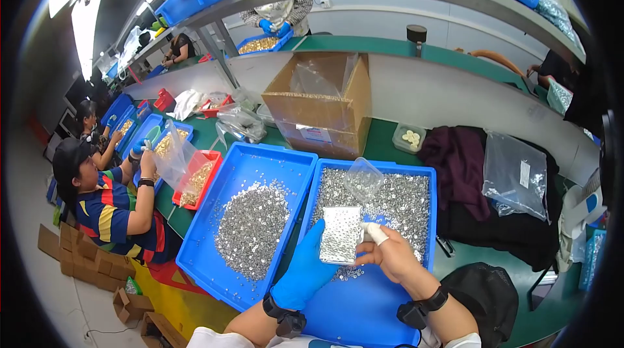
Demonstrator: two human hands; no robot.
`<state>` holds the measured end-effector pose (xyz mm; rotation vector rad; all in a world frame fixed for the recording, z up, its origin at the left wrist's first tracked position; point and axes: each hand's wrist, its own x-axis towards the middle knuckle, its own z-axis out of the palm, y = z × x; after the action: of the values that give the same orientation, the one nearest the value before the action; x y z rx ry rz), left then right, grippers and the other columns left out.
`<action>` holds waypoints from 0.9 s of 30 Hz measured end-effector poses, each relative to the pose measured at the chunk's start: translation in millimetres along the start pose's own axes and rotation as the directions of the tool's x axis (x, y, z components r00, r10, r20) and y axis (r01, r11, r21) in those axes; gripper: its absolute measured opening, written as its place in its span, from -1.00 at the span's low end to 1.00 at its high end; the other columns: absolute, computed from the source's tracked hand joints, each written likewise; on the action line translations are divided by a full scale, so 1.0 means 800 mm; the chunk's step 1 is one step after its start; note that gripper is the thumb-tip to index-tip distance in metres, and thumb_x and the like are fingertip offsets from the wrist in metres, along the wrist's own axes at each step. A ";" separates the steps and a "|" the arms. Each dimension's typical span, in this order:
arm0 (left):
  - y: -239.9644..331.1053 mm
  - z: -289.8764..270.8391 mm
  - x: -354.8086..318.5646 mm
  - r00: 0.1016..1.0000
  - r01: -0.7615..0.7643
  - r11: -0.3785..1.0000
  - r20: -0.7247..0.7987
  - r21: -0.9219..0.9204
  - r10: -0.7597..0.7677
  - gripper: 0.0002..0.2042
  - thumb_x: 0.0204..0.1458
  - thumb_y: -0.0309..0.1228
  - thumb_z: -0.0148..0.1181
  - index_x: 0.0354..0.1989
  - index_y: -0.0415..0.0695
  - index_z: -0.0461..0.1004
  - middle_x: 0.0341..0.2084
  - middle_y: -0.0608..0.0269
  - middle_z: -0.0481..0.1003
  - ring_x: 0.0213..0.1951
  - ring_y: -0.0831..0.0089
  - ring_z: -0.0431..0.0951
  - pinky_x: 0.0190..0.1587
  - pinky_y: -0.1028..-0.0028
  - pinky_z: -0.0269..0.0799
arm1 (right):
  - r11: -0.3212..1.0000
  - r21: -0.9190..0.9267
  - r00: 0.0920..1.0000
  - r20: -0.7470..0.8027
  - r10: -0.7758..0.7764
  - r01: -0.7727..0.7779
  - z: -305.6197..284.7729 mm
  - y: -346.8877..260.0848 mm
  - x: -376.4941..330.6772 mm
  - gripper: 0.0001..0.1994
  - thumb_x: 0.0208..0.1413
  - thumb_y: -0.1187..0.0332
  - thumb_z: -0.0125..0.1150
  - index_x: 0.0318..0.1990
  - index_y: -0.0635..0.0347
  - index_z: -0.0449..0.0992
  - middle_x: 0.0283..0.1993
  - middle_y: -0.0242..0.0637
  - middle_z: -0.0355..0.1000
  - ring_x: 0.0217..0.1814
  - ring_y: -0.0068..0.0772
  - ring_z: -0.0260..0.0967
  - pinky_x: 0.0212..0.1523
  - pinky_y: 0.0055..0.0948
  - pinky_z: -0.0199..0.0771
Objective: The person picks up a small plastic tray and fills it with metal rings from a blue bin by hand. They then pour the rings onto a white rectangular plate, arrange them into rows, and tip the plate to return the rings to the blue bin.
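Note:
A flat rectangular tray (341, 234), its face covered with small silver pieces in rows, is held up over the right-hand blue bin (364, 315). My left hand (298, 280), in a blue glove, grips it along the left side. At its right edge is my right hand (395, 255), bare apart from white coverings on the fingertips, with the fingers closed against the edge. Loose small silver metal parts (406, 198) fill the far part of that bin, and a clear plastic container (364, 179) rests on them. The bin's near part shows bare blue.
Left of it, another blue bin (201, 270) holds a pile of silver parts (253, 227). An open cardboard box (318, 117) stands behind. Dark clothing (458, 172) and a clear bag (517, 175) lie right. A co-worker (117, 198) sits left near a red bin (198, 179).

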<state>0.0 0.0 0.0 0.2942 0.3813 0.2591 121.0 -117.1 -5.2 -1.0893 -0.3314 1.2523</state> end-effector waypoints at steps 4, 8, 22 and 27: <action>-0.006 0.000 0.010 0.998 -0.064 0.957 0.011 0.285 0.063 -0.57 0.20 -0.20 -0.31 0.15 -0.21 0.10 -0.01 0.13 0.31 0.01 0.34 0.35 0.03 0.39 0.30 | 0.989 0.145 0.996 0.084 -0.010 -0.003 0.012 -0.002 -0.004 -0.62 0.23 0.25 -0.27 0.07 0.36 0.14 0.00 -0.03 0.28 -0.03 -0.15 0.34 -0.16 -0.22 0.51; -0.008 0.000 0.009 0.988 -0.154 0.772 0.071 0.616 0.140 -0.57 0.21 -0.19 -0.38 0.14 -0.21 0.12 -0.02 0.10 0.32 -0.02 0.30 0.38 -0.05 0.39 0.37 | 0.982 0.184 0.997 0.057 -0.052 0.041 0.022 -0.004 -0.013 -0.64 0.23 0.28 -0.30 0.06 0.37 0.15 -0.02 -0.04 0.29 -0.05 -0.17 0.35 -0.16 -0.21 0.51; 0.005 0.076 0.027 0.805 -0.276 -0.816 0.586 0.508 0.093 -0.41 0.14 -0.16 -0.20 0.21 -0.35 -0.06 0.22 -0.18 -0.11 0.27 0.00 -0.18 0.26 0.19 -0.28 | 0.966 0.221 0.984 0.083 -0.156 0.134 0.010 -0.002 -0.015 -0.69 0.23 0.27 -0.33 -0.09 0.30 0.28 -0.10 -0.10 0.34 -0.13 -0.23 0.38 -0.17 -0.25 0.51; -0.004 0.076 0.032 0.844 -0.265 -0.832 0.535 0.488 0.045 -0.41 0.13 -0.17 -0.19 0.18 -0.41 -0.04 0.21 -0.21 -0.10 0.27 -0.01 -0.18 0.26 0.18 -0.27 | 0.963 0.207 0.978 0.073 -0.194 0.175 0.014 -0.003 -0.017 -0.68 0.22 0.27 -0.36 -0.08 0.28 0.28 -0.12 -0.14 0.36 -0.14 -0.23 0.38 -0.18 -0.27 0.50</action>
<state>47.6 -9.5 44.8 2.8799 0.2156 0.3452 109.5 -123.9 7.0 -0.8114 -0.3610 1.1442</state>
